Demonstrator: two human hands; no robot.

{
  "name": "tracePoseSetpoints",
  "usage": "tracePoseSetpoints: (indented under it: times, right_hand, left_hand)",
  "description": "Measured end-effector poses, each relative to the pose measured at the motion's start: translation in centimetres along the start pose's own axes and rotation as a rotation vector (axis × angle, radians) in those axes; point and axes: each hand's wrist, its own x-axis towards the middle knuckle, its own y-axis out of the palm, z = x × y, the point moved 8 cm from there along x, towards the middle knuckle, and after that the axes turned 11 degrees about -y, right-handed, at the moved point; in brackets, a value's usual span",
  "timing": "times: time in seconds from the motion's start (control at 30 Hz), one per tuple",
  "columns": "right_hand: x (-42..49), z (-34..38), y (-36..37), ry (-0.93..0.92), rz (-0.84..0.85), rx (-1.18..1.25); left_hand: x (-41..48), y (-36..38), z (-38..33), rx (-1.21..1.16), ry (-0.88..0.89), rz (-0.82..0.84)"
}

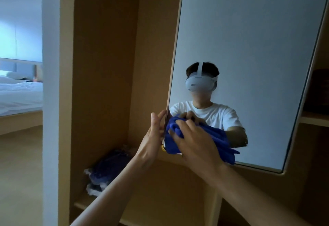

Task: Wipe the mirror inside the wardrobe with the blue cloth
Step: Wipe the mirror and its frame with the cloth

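Right hand (195, 143) holds blue cloth (171, 146) at mirror (249, 47) edge, left hand (154, 131) alongside.

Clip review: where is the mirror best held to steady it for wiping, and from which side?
By its left edge, from the left, where the left hand rests: that thin edge of the mirror stands free of the wardrobe wall, so it can be pinched front and back, clear of the cloth the right hand holds on the glass.

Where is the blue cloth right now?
In the head view it is low, near the centre: the right hand holds the blue cloth against the lower left corner of the mirror, just right of the left hand.
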Motion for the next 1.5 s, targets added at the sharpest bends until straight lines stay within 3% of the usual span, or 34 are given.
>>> tracePoseSetpoints:
  times: [0.2,0.43,0.7,0.9,1.17,1.4,1.5]
  right_hand:
    - [-1.3,1.4,1.3,-0.107,0.071,-0.034]
    - [2.4,-2.2,-2.6,0.057,-0.041,-0.086]
    - [-1.7,3.5,2.1,-0.151,0.123,-0.006]
    - [1.7,-0.9,-2.5,0.054,-0.028,-0.105]
    - [-2.0,4.4,1.8,-0.136,0.176,0.036]
    - [-2.0,-2.7,-2.3,0.067,0.000,-0.028]
    - [-3.9,-2.4,-1.3,0.037,-0.024,-0.069]
  left_hand:
    - [0.0,-0.1,0.8,-0.038,-0.061,0.014]
    - [-0.5,0.0,1.6,-0.023,-0.099,0.017]
    - [-0.6,0.2,2.2,-0.068,-0.128,0.019]
    - [-0.8,0.4,2.1,-0.055,-0.083,0.014]
    - [-1.4,0.5,1.6,-0.043,-0.084,-0.030]
    - [-2.2,1.4,1.7,0.159,-0.070,-0.108]
    - [-2.5,1.4,2.2,0.155,-0.059,-0.143]
